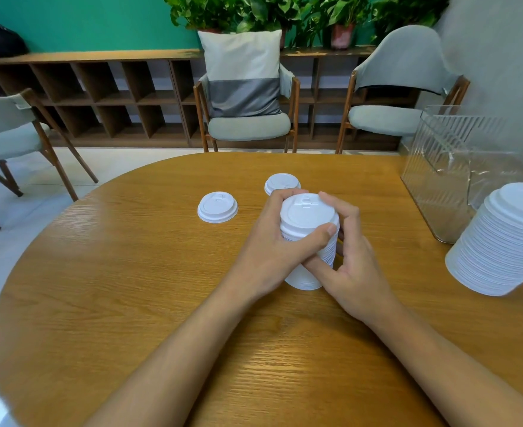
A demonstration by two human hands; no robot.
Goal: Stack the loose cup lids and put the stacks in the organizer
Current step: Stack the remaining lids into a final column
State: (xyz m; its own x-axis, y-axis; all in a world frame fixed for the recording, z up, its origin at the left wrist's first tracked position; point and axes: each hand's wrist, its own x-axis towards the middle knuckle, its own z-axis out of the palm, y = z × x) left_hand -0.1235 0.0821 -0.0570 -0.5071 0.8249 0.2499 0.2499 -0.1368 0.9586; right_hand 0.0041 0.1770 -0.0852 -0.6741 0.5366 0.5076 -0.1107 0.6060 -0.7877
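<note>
**Lid stack gripped in both hands at centre of desk**

Centre of frame: a white stack of cup lids stands upright on the wooden desk. The left hand curls round its upper part, thumb across the near side. The right hand wraps the right side, thumb against the lower front. The thumbs cross, and the stack's middle is hidden behind them.

Markings: the top lid carries a raised sip-tab moulding. Any lettering on it is too small to read.

Left of centre: one loose lid lies flat, apart from the hands. Just beyond the left hand's fingers lies a second lid, its near edge covered by them.

Right edge: a taller stack leans, partly cut off by the frame. A further white piece below it at the border cannot be made out.

Upper right: the clear ribbed organizer stands on the desk behind the taller stack. Its contents and compartments are hard to tell through glare and blur.
</note>
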